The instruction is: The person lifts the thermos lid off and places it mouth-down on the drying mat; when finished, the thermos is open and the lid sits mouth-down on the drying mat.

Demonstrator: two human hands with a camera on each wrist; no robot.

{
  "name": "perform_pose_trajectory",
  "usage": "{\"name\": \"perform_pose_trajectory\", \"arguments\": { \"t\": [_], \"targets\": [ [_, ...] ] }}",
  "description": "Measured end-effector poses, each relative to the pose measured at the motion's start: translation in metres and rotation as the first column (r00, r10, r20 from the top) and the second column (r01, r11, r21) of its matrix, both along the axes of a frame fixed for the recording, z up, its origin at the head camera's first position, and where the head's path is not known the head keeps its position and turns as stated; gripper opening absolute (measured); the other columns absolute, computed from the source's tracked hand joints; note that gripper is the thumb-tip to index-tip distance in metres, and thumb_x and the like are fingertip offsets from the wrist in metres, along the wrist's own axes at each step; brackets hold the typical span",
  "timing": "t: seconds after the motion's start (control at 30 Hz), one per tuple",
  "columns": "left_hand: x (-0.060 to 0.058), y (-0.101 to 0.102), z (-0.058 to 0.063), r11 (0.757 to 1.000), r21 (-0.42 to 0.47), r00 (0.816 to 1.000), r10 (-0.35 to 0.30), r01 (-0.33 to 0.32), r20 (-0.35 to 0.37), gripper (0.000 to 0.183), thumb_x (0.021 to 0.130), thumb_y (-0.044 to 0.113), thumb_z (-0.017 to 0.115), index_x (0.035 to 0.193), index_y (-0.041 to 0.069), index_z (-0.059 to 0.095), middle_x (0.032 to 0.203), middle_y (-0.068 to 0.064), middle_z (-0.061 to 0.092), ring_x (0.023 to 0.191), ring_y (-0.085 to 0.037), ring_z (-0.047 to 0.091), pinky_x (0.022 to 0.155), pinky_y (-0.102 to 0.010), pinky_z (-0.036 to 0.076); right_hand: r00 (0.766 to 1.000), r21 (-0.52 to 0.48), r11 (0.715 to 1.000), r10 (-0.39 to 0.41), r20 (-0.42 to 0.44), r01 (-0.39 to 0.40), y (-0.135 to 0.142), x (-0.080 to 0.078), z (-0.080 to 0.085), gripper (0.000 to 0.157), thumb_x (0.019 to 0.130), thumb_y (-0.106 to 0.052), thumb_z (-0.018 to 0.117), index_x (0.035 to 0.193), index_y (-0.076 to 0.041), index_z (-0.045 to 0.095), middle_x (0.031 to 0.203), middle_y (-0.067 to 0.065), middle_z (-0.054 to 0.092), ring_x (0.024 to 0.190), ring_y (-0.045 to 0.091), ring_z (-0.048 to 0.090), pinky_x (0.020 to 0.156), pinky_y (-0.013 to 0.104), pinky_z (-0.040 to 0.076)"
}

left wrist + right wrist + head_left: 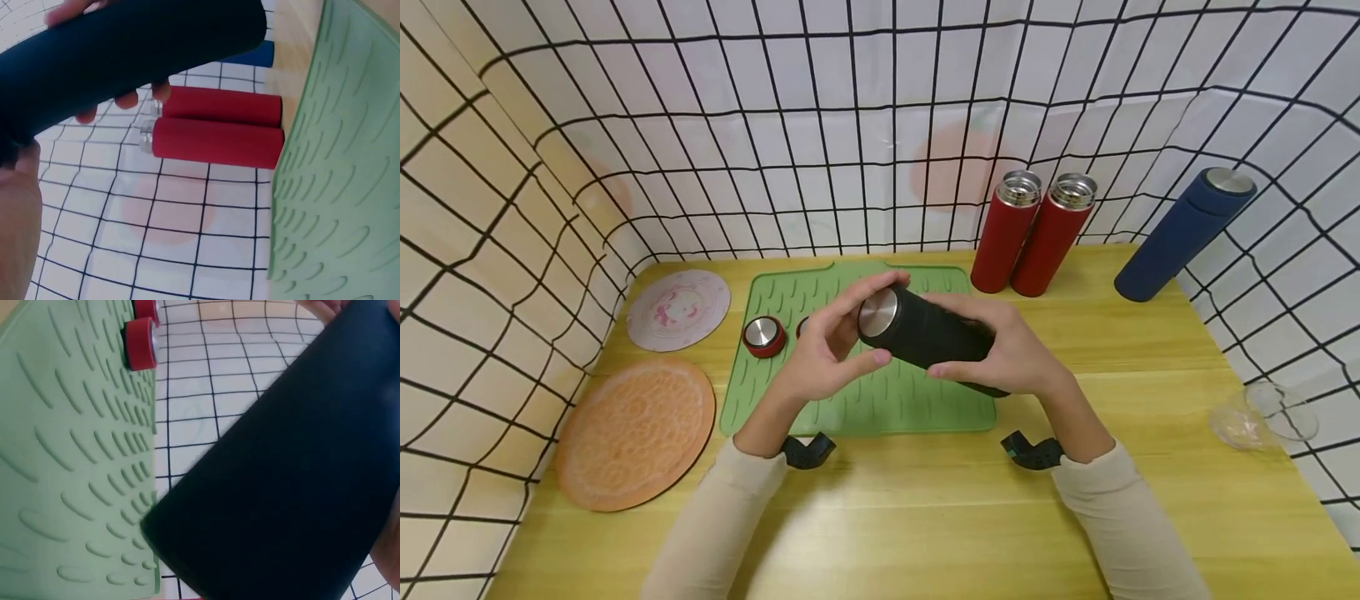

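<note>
A black thermos flask (pixel 928 329) is held tilted above the green mat (pixel 917 408), its silver-topped lid (pixel 877 312) toward the left. My right hand (pixel 1018 354) grips its body, thumb on the near side and fingers behind. Around the lid end curve the thumb and fingers of my left hand (pixel 823 350), the thumb at the lid's lower edge. In both wrist views the dark body (pixel 137 56) fills much of the picture. A red lid (pixel 763 336) lies on the mat, and a second one is mostly hidden behind my left hand.
Two lidless red flasks (pixel 1006 237) stand side by side at the back, right of the mat. Farther right is a lidded blue flask (pixel 1180 237). A clear glass (pixel 1262 414) lies at the right edge. Round pink (pixel 677 310) and orange (pixel 636 433) mats lie left. Black wire mesh surrounds the table.
</note>
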State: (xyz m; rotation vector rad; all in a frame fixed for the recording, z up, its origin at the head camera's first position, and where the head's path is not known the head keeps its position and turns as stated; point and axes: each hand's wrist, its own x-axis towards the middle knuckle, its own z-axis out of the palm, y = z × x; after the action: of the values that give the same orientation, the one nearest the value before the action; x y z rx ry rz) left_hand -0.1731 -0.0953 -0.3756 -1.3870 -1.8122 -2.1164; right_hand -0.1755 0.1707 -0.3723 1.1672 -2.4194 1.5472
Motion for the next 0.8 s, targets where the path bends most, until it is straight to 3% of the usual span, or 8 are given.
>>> {"name": "perform_pose_trajectory", "arguments": {
  "t": [0.13, 0.37, 0.43, 0.53, 0.57, 0.63, 0.7, 0.8],
  "targets": [
    [-0.001, 0.000, 0.001, 1.000, -0.005, 1.000, 0.001, -0.001, 0.007, 0.080, 0.097, 0.029, 0.073, 0.155, -0.009, 0.034, 0.158, -0.018, 0.043, 0.147, -0.031, 0.042, 0.118, -0.035, 0.043, 0.999, 0.010, 1.000, 0.006, 0.040, -0.006, -0.001, 0.001, 0.002, 0.084, 0.074, -0.008, 0.092, 0.149, -0.022, 0.057, 0.128, -0.001, 0.070, 0.103, 0.018, 0.064, 0.083, 0.032, 0.057],
    [-0.003, 0.009, 0.002, 0.987, -0.015, 0.984, 0.163, -0.163, 0.073, 0.080, 0.094, 0.037, 0.074, 0.157, 0.001, 0.040, 0.158, -0.018, 0.045, 0.140, -0.024, 0.051, 0.107, -0.028, 0.051, 0.995, 0.053, 0.994, -0.096, -0.035, 0.098, -0.002, -0.003, 0.006, 0.083, 0.077, -0.014, 0.091, 0.150, -0.028, 0.055, 0.134, -0.003, 0.067, 0.103, 0.015, 0.060, 0.078, 0.030, 0.054],
    [-0.002, 0.011, 0.001, 0.970, -0.021, 0.962, 0.244, -0.243, 0.120, 0.081, 0.091, 0.043, 0.077, 0.155, 0.006, 0.044, 0.156, -0.015, 0.049, 0.137, -0.023, 0.054, 0.105, -0.027, 0.052, 0.988, 0.072, 0.988, -0.130, -0.081, 0.136, -0.003, -0.004, 0.005, 0.083, 0.078, -0.018, 0.091, 0.151, -0.029, 0.054, 0.136, -0.003, 0.066, 0.103, 0.014, 0.060, 0.077, 0.030, 0.054],
    [-0.001, 0.013, -0.003, 0.925, -0.067, 0.905, 0.380, -0.374, 0.193, 0.081, 0.085, 0.052, 0.081, 0.150, 0.012, 0.053, 0.147, -0.009, 0.058, 0.131, -0.020, 0.059, 0.101, -0.026, 0.053, 0.975, 0.119, 0.974, -0.176, -0.133, 0.192, -0.006, -0.005, 0.002, 0.082, 0.079, -0.029, 0.091, 0.152, -0.032, 0.052, 0.137, -0.002, 0.064, 0.102, 0.014, 0.059, 0.076, 0.029, 0.055],
    [-0.001, 0.013, -0.004, 0.911, -0.089, 0.886, 0.412, -0.402, 0.211, 0.081, 0.083, 0.054, 0.082, 0.147, 0.013, 0.055, 0.144, -0.008, 0.060, 0.130, -0.019, 0.060, 0.102, -0.026, 0.053, 0.971, 0.133, 0.969, -0.188, -0.146, 0.208, -0.007, -0.005, 0.001, 0.082, 0.079, -0.031, 0.091, 0.152, -0.032, 0.052, 0.136, -0.002, 0.064, 0.102, 0.014, 0.060, 0.076, 0.028, 0.055],
    [-0.001, 0.011, -0.007, 0.901, -0.130, 0.872, 0.433, -0.414, 0.226, 0.082, 0.081, 0.056, 0.083, 0.144, 0.014, 0.054, 0.142, -0.005, 0.060, 0.129, -0.016, 0.059, 0.102, -0.026, 0.052, 0.966, 0.141, 0.965, -0.197, -0.165, 0.221, -0.007, -0.005, -0.002, 0.083, 0.078, -0.033, 0.092, 0.151, -0.031, 0.054, 0.133, -0.001, 0.065, 0.100, 0.014, 0.061, 0.075, 0.028, 0.056],
    [-0.004, 0.009, -0.009, 0.920, -0.147, 0.899, 0.388, -0.364, 0.202, 0.082, 0.082, 0.053, 0.083, 0.146, 0.012, 0.051, 0.145, -0.005, 0.057, 0.134, -0.017, 0.055, 0.105, -0.029, 0.050, 0.967, 0.134, 0.968, -0.191, -0.168, 0.215, -0.005, -0.006, -0.004, 0.083, 0.076, -0.030, 0.094, 0.150, -0.029, 0.056, 0.131, 0.000, 0.066, 0.099, 0.013, 0.061, 0.074, 0.027, 0.056],
    [-0.010, 0.005, -0.007, 0.972, -0.132, 0.970, 0.212, -0.196, 0.121, 0.083, 0.089, 0.044, 0.080, 0.153, 0.008, 0.041, 0.156, -0.007, 0.045, 0.144, -0.024, 0.045, 0.112, -0.035, 0.046, 0.977, 0.098, 0.981, -0.152, -0.152, 0.168, -0.001, -0.009, -0.006, 0.084, 0.072, -0.024, 0.096, 0.147, -0.025, 0.059, 0.128, 0.000, 0.069, 0.099, 0.013, 0.061, 0.075, 0.026, 0.055]
  ]
}}
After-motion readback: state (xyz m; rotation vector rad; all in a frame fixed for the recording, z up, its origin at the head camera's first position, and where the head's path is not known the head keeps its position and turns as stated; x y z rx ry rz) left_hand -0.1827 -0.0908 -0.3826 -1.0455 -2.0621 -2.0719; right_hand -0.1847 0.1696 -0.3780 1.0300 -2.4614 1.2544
